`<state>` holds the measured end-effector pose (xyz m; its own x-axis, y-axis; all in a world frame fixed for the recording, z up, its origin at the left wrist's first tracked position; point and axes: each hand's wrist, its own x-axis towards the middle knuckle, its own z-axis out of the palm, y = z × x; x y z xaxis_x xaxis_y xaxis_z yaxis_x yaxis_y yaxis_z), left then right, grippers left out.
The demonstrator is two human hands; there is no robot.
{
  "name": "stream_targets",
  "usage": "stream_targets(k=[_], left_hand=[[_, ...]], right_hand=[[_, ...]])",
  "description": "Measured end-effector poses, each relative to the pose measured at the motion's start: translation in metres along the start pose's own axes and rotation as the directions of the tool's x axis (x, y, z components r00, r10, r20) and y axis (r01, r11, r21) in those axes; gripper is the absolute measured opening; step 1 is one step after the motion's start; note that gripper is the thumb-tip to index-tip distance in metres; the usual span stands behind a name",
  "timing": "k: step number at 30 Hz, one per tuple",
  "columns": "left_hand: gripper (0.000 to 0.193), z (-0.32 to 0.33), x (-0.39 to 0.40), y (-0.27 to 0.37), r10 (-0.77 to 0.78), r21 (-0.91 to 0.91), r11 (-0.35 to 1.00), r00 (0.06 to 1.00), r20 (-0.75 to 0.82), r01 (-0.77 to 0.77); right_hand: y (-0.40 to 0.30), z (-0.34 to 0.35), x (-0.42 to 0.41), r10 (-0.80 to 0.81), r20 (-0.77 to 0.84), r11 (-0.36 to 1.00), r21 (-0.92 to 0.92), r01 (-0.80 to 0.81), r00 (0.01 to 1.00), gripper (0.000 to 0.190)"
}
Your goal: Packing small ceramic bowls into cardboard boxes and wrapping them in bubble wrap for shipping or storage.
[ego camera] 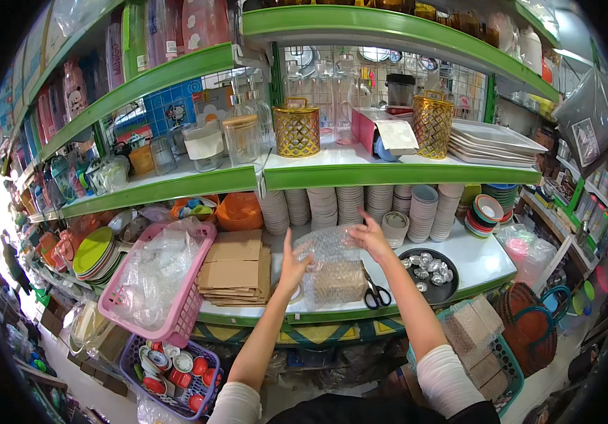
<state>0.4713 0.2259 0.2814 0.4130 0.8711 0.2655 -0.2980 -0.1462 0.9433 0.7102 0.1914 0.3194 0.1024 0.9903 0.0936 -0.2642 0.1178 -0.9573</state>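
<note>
My left hand (294, 267) is at the left edge of a clear bubble wrap sheet (328, 241), one finger pointing up and the others on the plastic. Across from it, my right hand (372, 238) pinches the sheet's upper right part, its index finger raised. Under the raised sheet lies a small brown cardboard box (339, 282), with bubble wrap over and around it. Black-handled scissors (377, 296) rest just right of the box, blades partly hidden. A roll of tape, partly covered by my left wrist, seems to lie left of the box.
Flattened cardboard boxes (231, 265) are stacked at left, beside a pink basket (190, 312) of clear plastic wrap. A dark round tray (444, 294) holds small metal molds. Stacked white cups (322, 209) line the back under a green-edged shelf (399, 176). A teal basket (513, 376) holds wrapped boxes.
</note>
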Motion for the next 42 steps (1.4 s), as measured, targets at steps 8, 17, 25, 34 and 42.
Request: stream_targets(k=[8, 17, 25, 34, 42], left_hand=[[0.068, -0.029, 0.018, -0.035, 0.294, 0.361, 0.894, 0.955, -0.023, -0.267], [0.074, 0.015, -0.021, -0.001, 0.452, 0.796, 0.528, 0.892, 0.031, -0.295], [0.108, 0.058, -0.066, 0.022, 0.061, 0.854, 0.221, 0.881, 0.469, -0.470], [0.094, 0.054, -0.066, -0.010, -0.007, 0.843, 0.024, 0.844, 0.537, -0.537], [0.050, 0.041, -0.058, -0.016, 0.036, 0.797, 0.391, 0.873, 0.486, -0.460]], right_hand=[[-0.003, 0.021, -0.028, 0.022, 0.224, 0.982, -0.190, 0.022, 0.974, 0.064], [0.024, -0.002, -0.033, 0.070, -0.052, 0.953, -0.292, -0.083, 0.996, 0.029], [0.030, -0.001, -0.046, 0.004, -0.076, 0.992, -0.123, -0.014, 0.997, 0.031], [0.077, -0.014, -0.060, -0.358, -0.282, 0.925, -0.240, 0.296, 0.890, 0.014], [0.098, -0.016, -0.078, -0.441, -0.298, 0.846, -0.453, 0.281, 0.846, 0.013]])
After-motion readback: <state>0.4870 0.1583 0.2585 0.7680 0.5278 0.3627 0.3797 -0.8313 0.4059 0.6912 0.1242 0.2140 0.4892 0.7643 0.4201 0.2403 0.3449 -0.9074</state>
